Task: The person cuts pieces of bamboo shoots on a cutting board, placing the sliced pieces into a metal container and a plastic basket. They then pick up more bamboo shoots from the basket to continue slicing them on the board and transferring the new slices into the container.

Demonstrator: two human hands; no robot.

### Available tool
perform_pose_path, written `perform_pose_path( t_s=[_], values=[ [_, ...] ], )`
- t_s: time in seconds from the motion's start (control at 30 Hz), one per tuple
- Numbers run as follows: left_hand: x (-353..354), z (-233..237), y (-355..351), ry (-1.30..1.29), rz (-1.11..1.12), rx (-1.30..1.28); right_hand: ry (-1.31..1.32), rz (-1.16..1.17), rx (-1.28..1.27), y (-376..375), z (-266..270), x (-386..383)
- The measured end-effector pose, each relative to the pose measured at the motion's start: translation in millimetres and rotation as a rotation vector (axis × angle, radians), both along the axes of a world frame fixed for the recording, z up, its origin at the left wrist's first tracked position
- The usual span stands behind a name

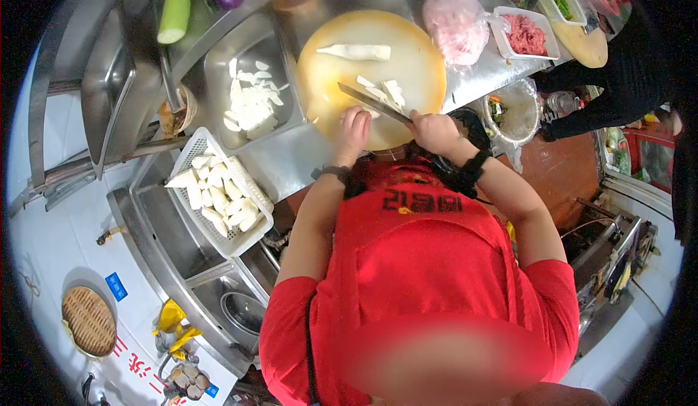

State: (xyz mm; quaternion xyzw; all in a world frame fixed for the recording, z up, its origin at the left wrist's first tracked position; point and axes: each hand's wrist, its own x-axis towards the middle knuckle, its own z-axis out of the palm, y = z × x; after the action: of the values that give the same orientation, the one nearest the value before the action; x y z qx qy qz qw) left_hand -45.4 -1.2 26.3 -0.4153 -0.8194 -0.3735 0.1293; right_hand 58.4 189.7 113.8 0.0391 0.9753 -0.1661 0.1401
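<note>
My right hand (pixel 435 133) grips the handle of a knife (pixel 372 102), whose broad blade points to the upper left over a round cutting board (pixel 320 57). Close to the blade, my left hand (pixel 353 131) rests at the near edge of the board with fingers bent together; whatever lies under the fingertips is hidden. Cut white vegetable pieces (pixel 392 93) lie just beyond the blade. Farther back on the board is a whole peeled white vegetable (pixel 356 52). To the left, a steel tray (pixel 218 50) holds many thin white slices (pixel 254 101).
A white plastic basket (pixel 254 242) of peeled white chunks sits at the left over the sink (pixel 196 239). Right of the board are a pink plastic bag (pixel 456 24), minced meat (pixel 526 35) in a white tub and a lined bin (pixel 527 101). Another person's dark-clothed legs (pixel 618 79) stand at right.
</note>
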Motion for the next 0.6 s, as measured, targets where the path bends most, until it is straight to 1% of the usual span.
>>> perform_pose_path(
  t_s=[0.07, 0.2, 0.27, 0.37, 0.47, 0.57, 0.6],
  values=[
    [-0.3, 4.0, 0.7, 0.028, -0.001, 0.008, -0.007, -0.036, 0.021, -3.3, -25.5, -0.9],
    [-0.3, 10.5, 0.6, 0.003, 0.001, -0.017, 0.025, 0.002, 0.007, 4.2, -7.9, -6.6],
    [0.9, 7.8, 0.9, -0.002, 0.003, -0.005, -0.016, 0.007, 0.025, 2.8, 5.6, -5.8],
    [1.0, 4.9, 1.1, 0.029, 0.007, 0.01, -0.011, -0.012, 0.02, -3.5, -2.4, -5.7],
    [-3.6, 10.7, 2.4, 0.035, 0.005, -0.009, 0.032, -0.027, 0.003, -1.0, -26.8, -5.3],
    [-2.1, 5.7, 1.6, 0.005, -0.012, -0.01, -0.016, 0.007, 0.023, 1.1, -1.4, -8.7],
    [-1.7, 3.9, 1.2, -0.005, -0.011, -0.004, -0.018, 0.008, 0.024, 1.7, -3.5, -7.3]
  ],
)
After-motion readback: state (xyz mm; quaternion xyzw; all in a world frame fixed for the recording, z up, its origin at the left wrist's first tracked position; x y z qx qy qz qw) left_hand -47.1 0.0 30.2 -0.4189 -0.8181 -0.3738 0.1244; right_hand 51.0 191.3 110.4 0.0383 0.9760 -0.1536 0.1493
